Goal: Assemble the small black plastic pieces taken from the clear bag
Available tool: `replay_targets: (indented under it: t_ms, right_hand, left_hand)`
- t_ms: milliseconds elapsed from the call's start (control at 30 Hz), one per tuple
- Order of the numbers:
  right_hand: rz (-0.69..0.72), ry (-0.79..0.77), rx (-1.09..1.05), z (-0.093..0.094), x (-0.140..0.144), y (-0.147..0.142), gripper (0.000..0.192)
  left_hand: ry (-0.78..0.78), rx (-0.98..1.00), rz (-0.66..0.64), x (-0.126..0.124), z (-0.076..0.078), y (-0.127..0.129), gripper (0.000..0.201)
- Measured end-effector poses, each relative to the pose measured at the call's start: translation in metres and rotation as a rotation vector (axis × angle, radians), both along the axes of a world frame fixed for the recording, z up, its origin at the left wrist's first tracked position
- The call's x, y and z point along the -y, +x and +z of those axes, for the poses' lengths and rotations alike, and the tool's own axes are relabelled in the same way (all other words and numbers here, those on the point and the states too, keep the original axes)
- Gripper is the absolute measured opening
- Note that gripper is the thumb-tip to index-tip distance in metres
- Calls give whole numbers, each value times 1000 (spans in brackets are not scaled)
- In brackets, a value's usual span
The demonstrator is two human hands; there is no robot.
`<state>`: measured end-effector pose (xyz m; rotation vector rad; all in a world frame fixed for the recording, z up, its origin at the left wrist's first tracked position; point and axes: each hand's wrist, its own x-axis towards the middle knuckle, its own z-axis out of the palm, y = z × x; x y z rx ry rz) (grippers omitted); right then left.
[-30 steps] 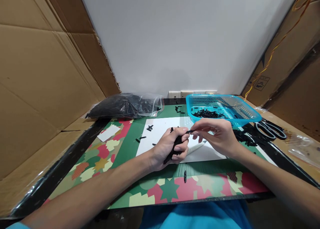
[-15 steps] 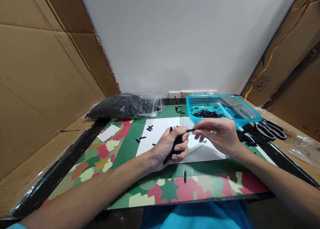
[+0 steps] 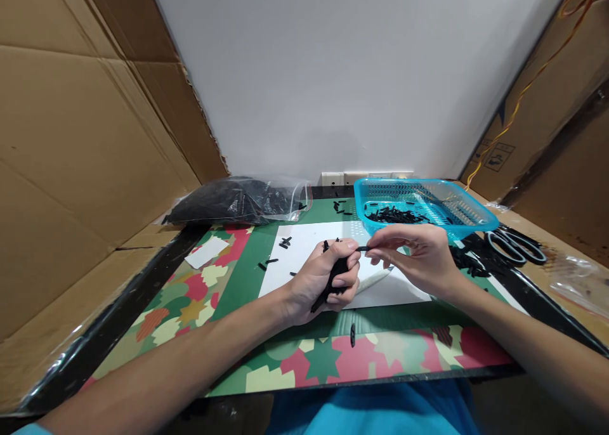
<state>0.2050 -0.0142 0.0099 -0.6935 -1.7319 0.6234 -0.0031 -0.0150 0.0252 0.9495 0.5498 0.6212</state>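
Note:
My left hand (image 3: 320, 281) is closed around a bundle of short black sticks (image 3: 332, 280), over a white sheet (image 3: 309, 241) on the patterned mat. My right hand (image 3: 419, 257) is just to its right and pinches one thin black stick (image 3: 362, 248) between thumb and forefinger, its tip touching the left fist. Both forearms rest over the mat's front part.
A turquoise basket (image 3: 469, 216) with several black sticks stands at the back right, scissors (image 3: 516, 245) beside it. A clear bag of black pieces (image 3: 238, 201) lies at the back left. Loose sticks dot the sheet; one (image 3: 352, 335) lies near the front. Cardboard walls flank both sides.
My right hand has shifted slightly up and to the right with the single stick. The left fist has stayed in place.

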Motion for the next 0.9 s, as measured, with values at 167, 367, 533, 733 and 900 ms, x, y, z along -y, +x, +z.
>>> replay_targets:
  t_ms: [167, 367, 533, 733, 900]
  right_hand:
    - [-6, 11, 7, -1, -1, 1, 6]
    - [8, 20, 23, -2, -1, 0, 5]
    - [-138, 92, 98, 6, -8, 13, 2]
    - [-694, 307, 451, 3, -47, 59, 7]
    - [-464, 396, 548, -4, -44, 49, 15]
  left_hand:
    - [0, -2, 4, 0, 0, 0, 35]
    - [-5, -12, 8, 0, -1, 0, 34]
    - [-42, -85, 54, -1, -1, 1, 35]
    - [-80, -143, 110, 0, -1, 3, 35]
    - [-73, -195, 237, 0, -4, 6, 34]
